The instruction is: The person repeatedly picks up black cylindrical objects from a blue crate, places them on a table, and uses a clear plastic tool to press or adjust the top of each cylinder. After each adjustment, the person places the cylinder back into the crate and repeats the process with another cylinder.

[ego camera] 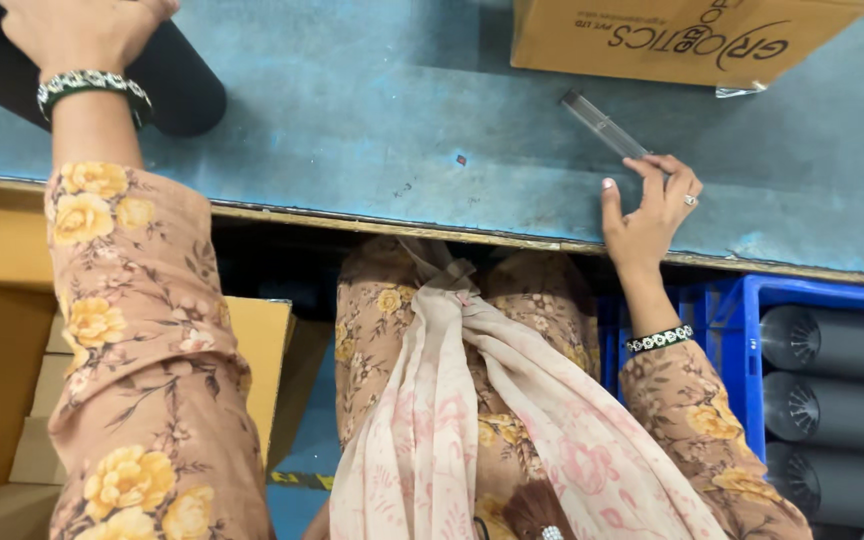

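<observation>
My left hand [77,30] rests on top of a black cylinder [177,85] lying on the blue table [372,130] at the upper left, fingers curled over it. My right hand [652,205] is at the table's near edge on the right, its fingertips pinching the near end of a thin clear plastic tube [602,125] that slants up and left across the table. Both wrists wear beaded bracelets, and the sleeves are floral.
A brown cardboard box [682,40] stands at the table's far right. Below the table on the right, a blue crate [742,340] holds three dark grey cylinders [837,345]. Open cardboard boxes [12,360] sit on the left, by my knees.
</observation>
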